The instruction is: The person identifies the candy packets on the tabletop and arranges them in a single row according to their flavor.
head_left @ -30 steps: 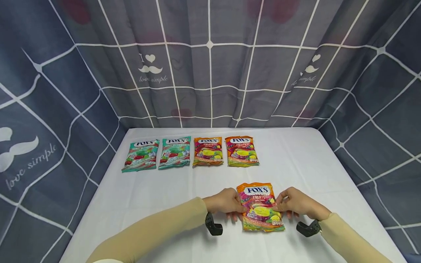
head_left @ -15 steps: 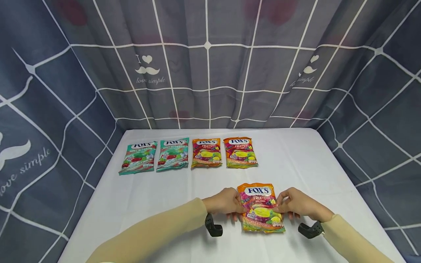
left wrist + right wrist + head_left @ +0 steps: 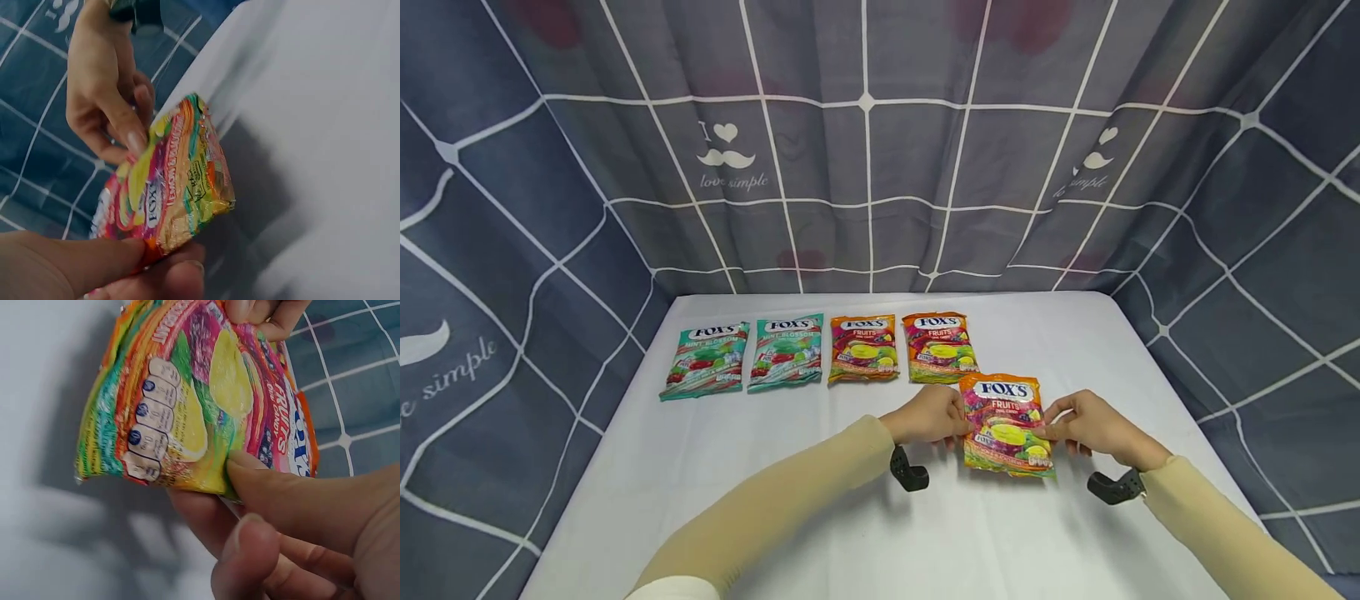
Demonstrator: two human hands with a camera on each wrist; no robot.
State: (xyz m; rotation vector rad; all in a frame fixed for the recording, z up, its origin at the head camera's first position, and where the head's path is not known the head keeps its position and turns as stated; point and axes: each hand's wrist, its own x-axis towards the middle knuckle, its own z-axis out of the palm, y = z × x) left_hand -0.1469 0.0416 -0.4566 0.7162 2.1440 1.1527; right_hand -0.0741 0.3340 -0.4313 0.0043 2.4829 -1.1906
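Between my two hands is an orange and purple Fox's Fruits candy bag (image 3: 1006, 425), its printed face toward me. My left hand (image 3: 927, 414) pinches its left edge, thumb on the front. On the opposite edge, my right hand (image 3: 1093, 427) pinches with thumb in front and fingers behind. Both wrist views show the bag (image 3: 169, 175) lifted off the white cloth, its shadow falling below. In the right wrist view the right thumb (image 3: 300, 500) presses on the bag's printed front (image 3: 200, 400).
Along the back of the white table (image 3: 880, 533) lie two green Mint Blossom bags (image 3: 706, 360) (image 3: 786, 352) and two orange Fruits bags (image 3: 863, 348) (image 3: 939, 347) in a row. A dark checked curtain (image 3: 820, 167) encloses the back and sides.
Both hands have lifted the candy bag and carried it away from me, slightly to the right, toward the back row. The bags in the row stay put; the head view shifts slightly.
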